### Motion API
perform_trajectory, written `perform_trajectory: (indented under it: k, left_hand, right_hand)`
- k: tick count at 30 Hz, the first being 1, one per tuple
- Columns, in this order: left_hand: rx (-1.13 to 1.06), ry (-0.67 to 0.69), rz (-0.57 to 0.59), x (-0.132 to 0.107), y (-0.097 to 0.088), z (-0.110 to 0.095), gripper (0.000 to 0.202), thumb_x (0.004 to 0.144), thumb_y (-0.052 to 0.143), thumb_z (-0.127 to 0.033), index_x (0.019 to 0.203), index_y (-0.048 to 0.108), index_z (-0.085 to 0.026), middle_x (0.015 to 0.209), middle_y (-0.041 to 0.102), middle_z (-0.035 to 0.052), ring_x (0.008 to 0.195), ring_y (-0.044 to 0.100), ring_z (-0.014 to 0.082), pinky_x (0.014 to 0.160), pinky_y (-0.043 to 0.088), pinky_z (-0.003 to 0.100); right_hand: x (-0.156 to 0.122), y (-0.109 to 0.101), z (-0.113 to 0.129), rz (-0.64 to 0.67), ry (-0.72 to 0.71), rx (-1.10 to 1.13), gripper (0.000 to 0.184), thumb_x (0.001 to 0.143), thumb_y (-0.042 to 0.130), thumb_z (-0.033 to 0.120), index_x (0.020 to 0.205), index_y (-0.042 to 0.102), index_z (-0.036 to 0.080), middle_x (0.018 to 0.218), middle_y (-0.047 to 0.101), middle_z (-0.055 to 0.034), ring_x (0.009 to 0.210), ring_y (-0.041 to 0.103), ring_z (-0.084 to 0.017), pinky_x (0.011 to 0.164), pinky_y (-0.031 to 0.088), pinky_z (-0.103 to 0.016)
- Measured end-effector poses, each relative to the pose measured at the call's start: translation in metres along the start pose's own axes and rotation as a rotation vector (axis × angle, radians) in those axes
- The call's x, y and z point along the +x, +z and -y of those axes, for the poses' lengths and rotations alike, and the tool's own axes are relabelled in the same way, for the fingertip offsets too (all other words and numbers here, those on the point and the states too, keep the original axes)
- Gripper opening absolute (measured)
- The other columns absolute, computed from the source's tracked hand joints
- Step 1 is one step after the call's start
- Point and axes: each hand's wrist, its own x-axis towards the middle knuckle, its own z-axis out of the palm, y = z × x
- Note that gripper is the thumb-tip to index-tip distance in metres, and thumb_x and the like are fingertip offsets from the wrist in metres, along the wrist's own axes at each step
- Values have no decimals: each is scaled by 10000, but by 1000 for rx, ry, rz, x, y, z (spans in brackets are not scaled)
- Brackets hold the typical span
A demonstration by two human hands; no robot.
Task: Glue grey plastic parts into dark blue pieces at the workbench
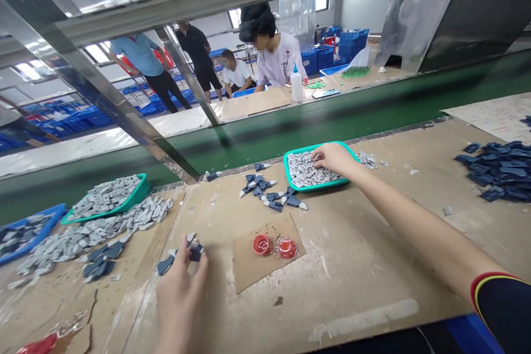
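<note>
My left hand (185,282) is closed on a dark blue plastic piece (196,252) with a light grey part at its top, low over the cardboard-covered table. Another dark blue piece (165,265) lies just left of its fingers. My right hand (334,158) reaches into a teal tray (291,183) full of small light grey plastic pieces (305,170). Its fingers are bent together among them, and whatever they pinch is hidden. Between the hands, two small red cups (261,244) with wet-looking contents sit on a cardboard square (248,274). Several dark blue pieces with pale tips (265,188) lie behind the cups.
At the right is a heap of dark blue pieces (508,168). Grey pieces fill and surround another teal tray (143,191) on the left, beside a blue tray (52,220). Behind the table runs a green conveyor belt (249,135); a person (277,55) sits beyond it. A metal post (136,121) slants down left.
</note>
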Motion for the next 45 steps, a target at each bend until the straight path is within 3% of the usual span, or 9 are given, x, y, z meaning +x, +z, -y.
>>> perform_trajectory:
  k: [3,6,14,22,26,32,36,39,45]
  left_hand:
    - [452,107,138,20,-8,14,607,795,514,-335,1370,440,-152,946,713,151,931,658,349,755,507,446]
    - [525,300,151,36,-6,7,544,811,408,-223,1334,456,-81,1124,648,200,1038,614,336,819,483,422]
    - [276,562,273,89,51,-58,441,774,511,-239,1190,561,-102,1165,605,192,1110,544,341,939,408,452]
    - [-27,577,385,111,98,-80,284,753,576,-234,1031,606,-184,897,643,84,907,589,266,849,445,422]
    - [-250,464,302,96,88,-70,235,823,511,-323,992,576,-172,970,603,101,973,560,250,915,409,425]
    - [-664,166,191,56,55,-61,401,862,390,-559,958,510,-189,742,525,8,686,568,154,730,508,346]
    - [-1025,-91,98,14,23,-55,369,768,604,-521,866,552,-170,726,542,-10,671,563,100,713,510,264]
    - [-1292,-320,4,-26,6,-49,351,650,764,-421,803,609,-146,745,590,0,673,568,81,695,513,213]
    - [-1335,-374,1,-92,0,-43,286,746,669,-458,876,641,-204,1027,626,42,926,627,186,765,554,311]
  right_hand:
    - [13,7,-3,70,-52,-49,169,719,724,260,883,736,222,854,732,-29,789,654,-192,627,422,-233]
    - [15,13,-2,111,-106,-120,135,767,685,267,881,717,202,851,729,-44,800,655,-201,637,419,-235]
    - [7,23,8,152,-228,-349,263,860,427,43,1046,614,32,1030,659,-237,941,637,-281,776,434,-304]
    - [11,18,9,131,-235,-336,215,836,495,173,944,643,60,936,689,-208,883,644,-294,731,439,-305]
    - [4,11,4,28,-161,-246,245,844,456,206,948,629,67,871,694,-190,842,643,-282,691,425,-294]
    - [-18,-2,-3,-38,-113,-60,187,818,474,180,905,627,118,843,707,-121,805,648,-216,673,442,-252]
    - [-55,-7,6,-36,-120,280,148,828,507,254,901,601,165,840,711,-69,757,661,-168,666,494,-238]
    - [-91,-1,22,46,-66,664,212,827,542,351,931,613,180,810,709,-72,692,660,-186,608,522,-289]
    - [-141,30,62,267,121,982,358,763,630,471,921,674,154,750,699,-89,617,627,-178,555,509,-310]
